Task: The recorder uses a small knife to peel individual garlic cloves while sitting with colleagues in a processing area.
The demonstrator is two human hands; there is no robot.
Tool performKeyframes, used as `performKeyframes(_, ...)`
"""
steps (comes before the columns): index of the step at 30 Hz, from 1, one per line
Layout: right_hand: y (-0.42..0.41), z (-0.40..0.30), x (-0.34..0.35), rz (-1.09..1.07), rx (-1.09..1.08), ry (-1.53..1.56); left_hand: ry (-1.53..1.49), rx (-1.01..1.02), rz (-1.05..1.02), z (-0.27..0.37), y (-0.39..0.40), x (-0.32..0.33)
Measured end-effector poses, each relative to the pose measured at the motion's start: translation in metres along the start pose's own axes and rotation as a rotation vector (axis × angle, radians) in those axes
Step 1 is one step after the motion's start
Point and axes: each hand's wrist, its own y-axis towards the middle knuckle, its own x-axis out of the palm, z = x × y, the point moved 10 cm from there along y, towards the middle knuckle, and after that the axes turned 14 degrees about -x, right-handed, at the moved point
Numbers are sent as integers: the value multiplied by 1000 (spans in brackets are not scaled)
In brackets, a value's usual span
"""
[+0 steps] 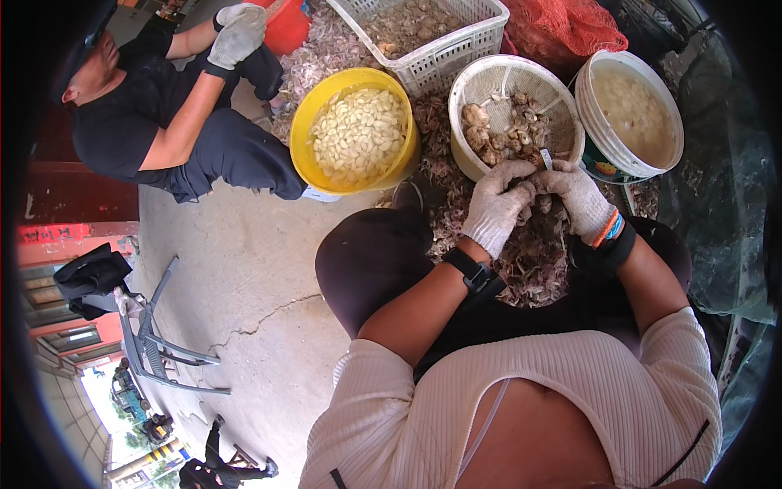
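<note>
My left hand and my right hand, both in dirty knitted work gloves, meet over the near rim of a whitish strainer basket. A short knife blade points up from the fingers of my right hand; its handle is hidden. The left thumb and fingers curl close against the right ones, and whatever lies between them cannot be made out. Inside the basket are garlic bulbs and loose unpeeled cloves. Garlic skins are heaped below my hands, between my knees.
A yellow bucket of peeled cloves stands left of the basket, a white bucket of cloudy water right. Behind are a white crate and red mesh sacks. A gloved co-worker sits at left, near a grey chair.
</note>
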Motion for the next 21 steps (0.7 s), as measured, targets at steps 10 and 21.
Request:
performKeyframes(10, -16, 1, 11, -24, 187, 163, 34, 108, 11, 6, 2, -3)
performKeyframes(21, -11, -25, 9, 46, -15, -11, -76, 49, 26, 3, 1, -8)
